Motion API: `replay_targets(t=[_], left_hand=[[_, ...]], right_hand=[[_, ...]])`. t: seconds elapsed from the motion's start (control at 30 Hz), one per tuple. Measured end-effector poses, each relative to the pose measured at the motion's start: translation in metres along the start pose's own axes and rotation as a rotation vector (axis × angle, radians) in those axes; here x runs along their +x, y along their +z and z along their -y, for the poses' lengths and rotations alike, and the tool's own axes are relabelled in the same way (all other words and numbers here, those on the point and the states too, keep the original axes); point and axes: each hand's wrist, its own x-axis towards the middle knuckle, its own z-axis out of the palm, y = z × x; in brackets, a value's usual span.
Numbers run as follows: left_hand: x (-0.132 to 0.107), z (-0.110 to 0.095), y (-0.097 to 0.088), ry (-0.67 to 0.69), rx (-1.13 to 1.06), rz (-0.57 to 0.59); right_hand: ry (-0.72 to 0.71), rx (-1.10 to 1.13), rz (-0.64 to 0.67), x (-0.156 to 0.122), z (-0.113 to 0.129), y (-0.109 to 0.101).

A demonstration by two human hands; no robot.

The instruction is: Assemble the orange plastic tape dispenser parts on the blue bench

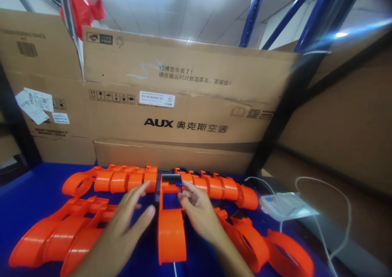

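In the middle an orange plastic tape dispenser [172, 236] points toward me, its broad curved end nearest. Across its far end runs a dark strip with a toothed edge [171, 178]. My right hand [200, 213] pinches the dispenser's right side near that strip, thumb and fingers closed on the frame. To the left, my left hand [130, 215] is apart from it, fingers spread and holding nothing. Part of a dark object [158, 187] shows behind the dispenser; I cannot make out its kind.
Several orange dispensers stand in a back-left row [119, 182] and a back-right row [214, 187]. More lie front left [58, 236] and front right [251, 244] on the blue surface [39, 179]. A clear plastic case [288, 206] and white cable [350, 211] lie right. Cardboard [190, 105] walls the back.
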Motion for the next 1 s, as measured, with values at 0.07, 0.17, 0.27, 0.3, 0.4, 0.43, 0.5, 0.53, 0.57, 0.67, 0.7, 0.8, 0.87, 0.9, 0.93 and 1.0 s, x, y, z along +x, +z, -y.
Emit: replay_targets(t=[0.07,0.17,0.27,0.3,0.4,0.43,0.5,0.53,0.57,0.67,0.7,0.8,0.87,0.9,0.93,1.0], left_hand=[[0.014,-0.017,0.036,-0.101,-0.348,-0.027],[0.032,-0.033,0.075,-0.252,-0.778,-0.055],[0.042,-0.032,0.087,-0.268,-0.891,-0.12],[0.043,-0.029,0.086,-0.248,-0.893,-0.13],[0.04,-0.021,0.078,-0.185,-0.889,-0.105],[0.039,-0.019,0.076,-0.171,-0.881,-0.099],[0.037,-0.016,0.072,-0.151,-0.855,-0.099],[0.036,-0.016,0.071,-0.143,-0.841,-0.098],[0.036,-0.016,0.07,-0.136,-0.831,-0.088],[0.036,-0.019,0.068,-0.106,-0.817,-0.046],[0.036,-0.02,0.068,-0.096,-0.818,-0.037],[0.034,-0.023,0.066,-0.089,-0.835,-0.011],[0.034,-0.024,0.065,-0.092,-0.848,0.002],[0.033,-0.024,0.064,-0.092,-0.853,0.007],[0.033,-0.024,0.064,-0.091,-0.857,0.008],[0.032,-0.025,0.064,-0.094,-0.862,0.012]], right_hand=[[-0.015,-0.003,0.016,-0.001,0.001,0.001],[-0.046,-0.015,-0.019,-0.001,-0.001,-0.001],[-0.049,-0.068,-0.005,0.0,-0.005,-0.002],[-0.045,-0.106,0.021,-0.001,-0.005,-0.002],[-0.014,-0.201,0.096,-0.004,-0.005,0.0],[0.002,-0.206,0.109,-0.006,-0.004,0.001],[0.028,-0.186,0.12,-0.008,-0.002,0.003],[0.038,-0.171,0.124,-0.009,-0.001,0.004],[0.046,-0.161,0.131,-0.01,0.0,0.004],[0.057,-0.148,0.161,-0.01,0.001,0.005],[0.056,-0.142,0.166,-0.01,0.001,0.005],[0.043,-0.135,0.158,-0.01,0.003,0.006],[0.037,-0.14,0.133,-0.011,0.005,0.007],[0.035,-0.144,0.117,-0.012,0.005,0.008],[0.032,-0.147,0.102,-0.013,0.006,0.009],[0.034,-0.154,0.085,-0.014,0.006,0.009]])
